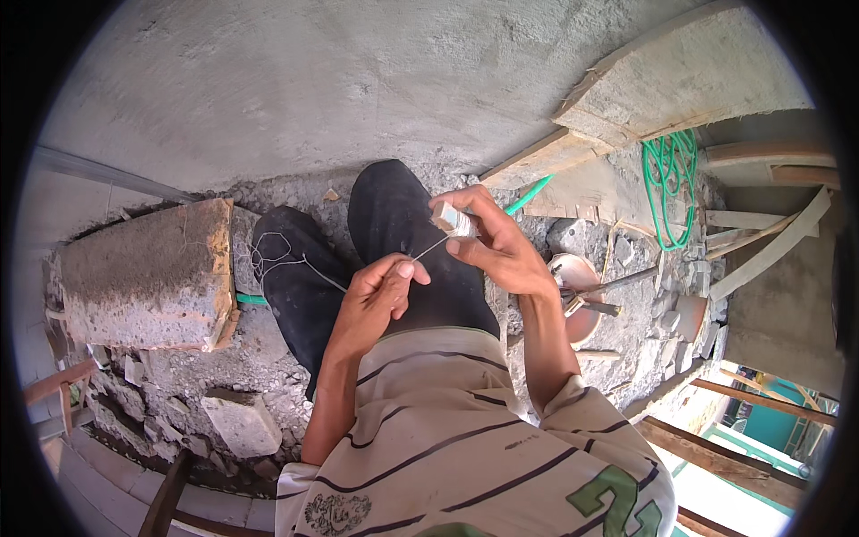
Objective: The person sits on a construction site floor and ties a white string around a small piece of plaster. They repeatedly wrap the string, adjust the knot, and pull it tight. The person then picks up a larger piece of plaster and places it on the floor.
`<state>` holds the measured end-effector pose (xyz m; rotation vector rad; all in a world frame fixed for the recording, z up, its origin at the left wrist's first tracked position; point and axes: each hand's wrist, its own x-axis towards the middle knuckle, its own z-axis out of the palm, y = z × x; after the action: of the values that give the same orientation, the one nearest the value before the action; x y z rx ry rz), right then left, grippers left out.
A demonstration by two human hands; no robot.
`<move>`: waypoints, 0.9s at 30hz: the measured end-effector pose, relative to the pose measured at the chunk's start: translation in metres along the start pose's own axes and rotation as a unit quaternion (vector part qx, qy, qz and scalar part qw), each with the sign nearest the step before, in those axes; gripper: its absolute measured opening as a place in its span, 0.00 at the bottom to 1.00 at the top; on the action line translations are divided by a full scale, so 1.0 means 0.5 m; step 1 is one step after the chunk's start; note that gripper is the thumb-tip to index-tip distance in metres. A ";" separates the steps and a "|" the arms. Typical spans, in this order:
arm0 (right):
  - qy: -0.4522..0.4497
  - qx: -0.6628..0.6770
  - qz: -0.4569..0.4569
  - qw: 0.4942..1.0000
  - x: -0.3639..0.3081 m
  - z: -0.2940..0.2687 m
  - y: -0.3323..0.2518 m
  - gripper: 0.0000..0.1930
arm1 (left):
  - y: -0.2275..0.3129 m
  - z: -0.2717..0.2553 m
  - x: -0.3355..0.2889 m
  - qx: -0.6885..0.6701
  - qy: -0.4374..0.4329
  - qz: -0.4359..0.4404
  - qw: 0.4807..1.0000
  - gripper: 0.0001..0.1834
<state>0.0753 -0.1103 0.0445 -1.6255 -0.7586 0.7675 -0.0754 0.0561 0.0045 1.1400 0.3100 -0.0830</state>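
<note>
My right hand [501, 246] is closed around a small pale block [444, 217] wound with several turns of string, held above my lap. From the block a thin length of string [431, 248] runs down to my left hand [383, 291], which pinches it between thumb and fingers. Past the left hand the string carries on to the left and ends in loose, tangled loops [271, 252] over my left knee. Both knees are bent, in dark trousers [389, 210].
A rough concrete-crusted block [148, 277] stands to the left, with broken rubble [242, 421] below it. A grey wall [313, 89] rises ahead. On the right are a coiled green hose [669, 188], a round pan [577, 273] with tools across it, and wooden boards [689, 76].
</note>
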 end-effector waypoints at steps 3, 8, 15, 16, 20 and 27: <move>-0.033 0.047 -0.045 0.997 -0.002 0.013 0.007 0.23 | -0.010 -0.018 0.005 -0.024 -0.032 -0.034 0.999 0.17; -0.113 0.149 -0.060 0.980 -0.011 0.024 0.032 0.19 | -0.018 -0.058 0.048 0.023 -0.051 -0.051 0.997 0.16; -0.023 -0.078 -0.016 0.997 -0.030 0.017 0.023 0.16 | 0.059 0.008 -0.007 0.241 -0.026 0.075 0.967 0.17; 0.015 -0.061 -0.006 0.998 -0.033 0.020 0.026 0.17 | 0.034 0.022 -0.014 0.205 -0.041 0.098 0.973 0.15; 0.041 0.185 0.045 0.981 -0.046 0.018 0.022 0.17 | -0.048 0.016 -0.001 0.052 -0.135 -0.049 0.988 0.12; -0.099 -0.035 -0.012 0.994 -0.048 0.005 0.039 0.14 | 0.031 -0.054 0.013 0.331 0.004 0.071 0.941 0.11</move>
<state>0.0611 -0.1313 0.0268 -1.6146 -0.9530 0.9020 -0.0709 0.0874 0.0062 1.8283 0.2069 -0.0565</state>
